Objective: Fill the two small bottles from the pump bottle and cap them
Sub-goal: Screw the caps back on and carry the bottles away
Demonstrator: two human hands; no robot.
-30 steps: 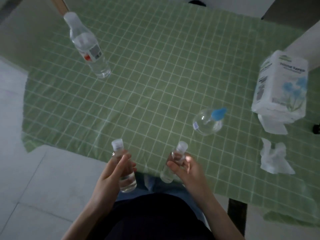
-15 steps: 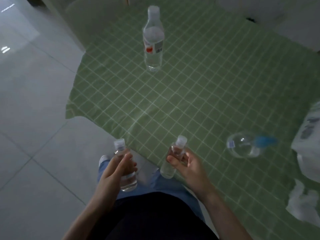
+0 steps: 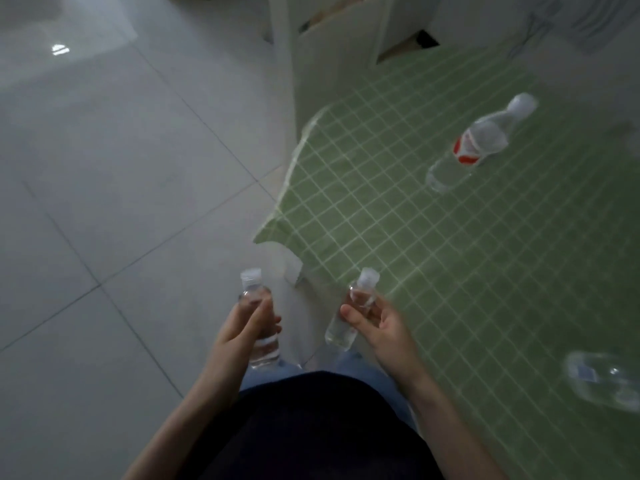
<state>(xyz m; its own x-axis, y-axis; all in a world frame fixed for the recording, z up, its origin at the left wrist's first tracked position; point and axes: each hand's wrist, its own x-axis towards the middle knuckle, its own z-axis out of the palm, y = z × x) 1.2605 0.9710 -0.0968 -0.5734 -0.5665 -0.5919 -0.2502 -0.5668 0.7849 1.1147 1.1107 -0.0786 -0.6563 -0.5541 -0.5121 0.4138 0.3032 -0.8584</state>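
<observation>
Landmark for all positions: green checked tablecloth (image 3: 450, 271). The left hand (image 3: 247, 323) was clenched around the left small bottle (image 3: 255, 295), fingers wrapped about its middle, thumb lying up the front. This bottle was upright with its clear cap on, held off the tablecloth's near left corner, above the grey floor tiles (image 3: 121, 202). The right hand (image 3: 381, 327) was grasping the right small bottle (image 3: 341, 332) between thumb and curled fingers, just below the neck. That bottle was tilted, with its capped top leaning toward the tablecloth's near edge and its base pointing back toward the person's body, clear of the tablecloth. Both small bottles looked clear, and the fill level could not be read in either. The two bottles were apart, not touching. The pump bottle (image 3: 602, 379) sat on the tablecloth toward its near right side, at the frame edge, too blurred to make out its top. A water bottle (image 3: 478, 143) with a red and white label and a pale cap stood on the tablecloth's far side, well apart from both hands. White furniture (image 3: 329, 81) stood beyond the tablecloth's far left corner. A dark top (image 3: 311, 427) and blue trousers (image 3: 360, 367) showed off the tablecloth's near edge, below the hands.
</observation>
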